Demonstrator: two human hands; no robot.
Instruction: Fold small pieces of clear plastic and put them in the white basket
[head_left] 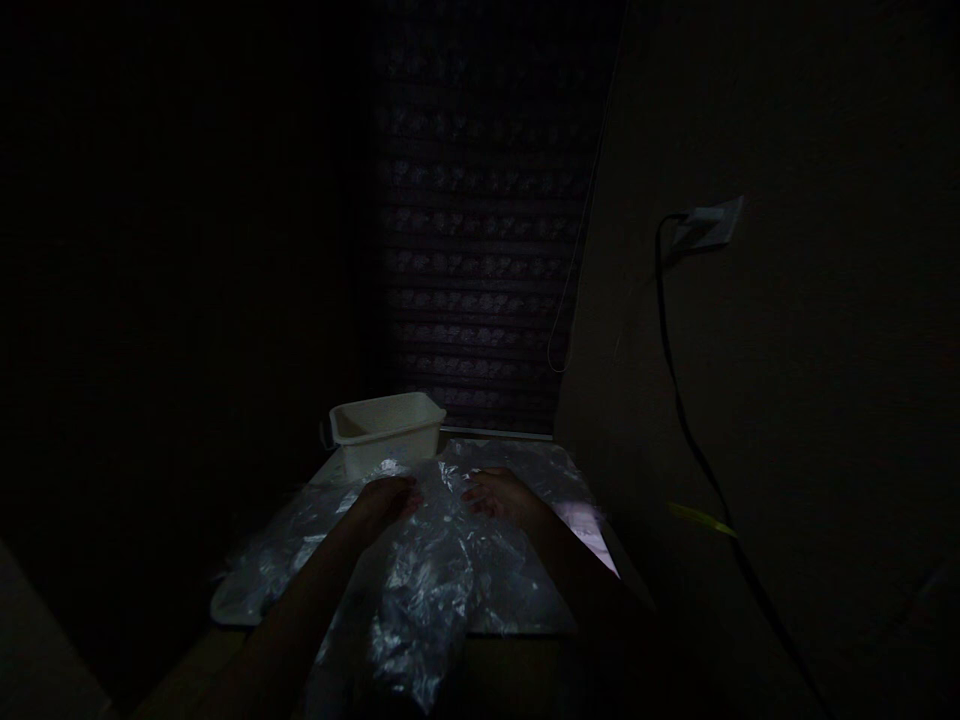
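Note:
Crinkled clear plastic film (427, 585) spreads over a pale tabletop (232, 603) and hangs down past its front edge. My left hand (386, 500) is at the middle of the film, fingers curled inward against the plastic. Facing it from the right, my right hand (499, 493) has its fingers bent around a bit of the film near its upper part. Film lies between the two hands. The scene is very dark, so fine finger detail is hard to make out.
A white rectangular tub (390, 435) stands at the table's back left. Behind hangs a patterned blind (480, 265) with a cord. On the right wall, a black cable (682, 415) with a yellow tag runs from a socket (709, 225). A bright patch (589, 530) shows at the right edge.

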